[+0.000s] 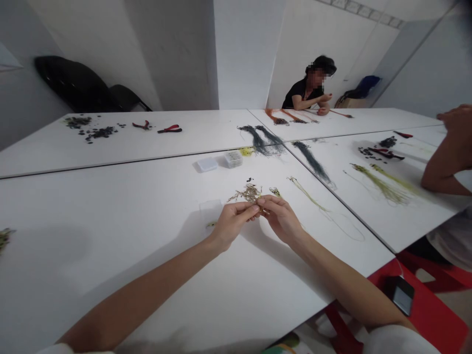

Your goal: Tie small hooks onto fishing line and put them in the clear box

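Observation:
My left hand [238, 216] and my right hand [278, 215] meet over the white table, fingertips pinched together. What they hold is too small and too covered to make out; a bit of yellow shows at the right fingertips. Just beyond them lies a heap of small brass-coloured metal pieces [249, 192], with a few tiny black pieces [250, 180] behind it. A clear plastic box [209, 208] is partly hidden behind my left hand. By my right hand rests a small dark and yellow bundle [275, 191], and further right some thin yellow-green cords [308, 194].
Lidded plastic boxes [207, 164] stand further back, near dark grey-green cord bundles [254, 137]. Red-handled pliers [170, 129] and black pieces [101, 132] lie on the far table. One person [311, 91] sits opposite; another person's arm [448, 157] leans in at right. A phone [402, 296] lies on a red stool.

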A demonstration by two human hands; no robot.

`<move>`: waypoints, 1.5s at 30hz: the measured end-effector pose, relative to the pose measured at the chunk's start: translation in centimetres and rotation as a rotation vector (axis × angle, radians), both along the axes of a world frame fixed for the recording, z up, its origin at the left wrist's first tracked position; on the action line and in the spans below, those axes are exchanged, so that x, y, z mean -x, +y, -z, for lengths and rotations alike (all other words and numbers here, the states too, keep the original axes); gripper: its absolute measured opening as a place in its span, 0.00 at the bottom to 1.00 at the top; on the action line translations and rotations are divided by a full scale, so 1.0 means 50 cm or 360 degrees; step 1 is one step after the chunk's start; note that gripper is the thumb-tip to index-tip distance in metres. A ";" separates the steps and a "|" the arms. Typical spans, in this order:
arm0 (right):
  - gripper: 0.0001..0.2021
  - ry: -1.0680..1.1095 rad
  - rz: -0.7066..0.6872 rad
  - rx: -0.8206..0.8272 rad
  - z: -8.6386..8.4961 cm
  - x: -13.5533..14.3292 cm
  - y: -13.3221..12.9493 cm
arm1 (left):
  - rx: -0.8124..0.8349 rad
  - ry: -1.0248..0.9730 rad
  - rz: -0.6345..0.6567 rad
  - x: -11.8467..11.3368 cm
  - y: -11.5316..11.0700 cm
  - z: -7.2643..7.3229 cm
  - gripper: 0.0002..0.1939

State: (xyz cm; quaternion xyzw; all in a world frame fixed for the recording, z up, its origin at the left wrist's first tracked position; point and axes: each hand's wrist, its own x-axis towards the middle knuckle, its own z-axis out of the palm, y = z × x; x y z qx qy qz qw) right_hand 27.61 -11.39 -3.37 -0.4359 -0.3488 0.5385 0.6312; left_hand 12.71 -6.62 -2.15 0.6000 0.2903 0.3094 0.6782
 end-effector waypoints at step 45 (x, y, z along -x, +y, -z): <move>0.08 0.0108 -0.0139 -0.0022 -0.004 0.006 -0.004 | 0.0164 -0.0181 0.0115 -0.005 0.002 -0.004 0.12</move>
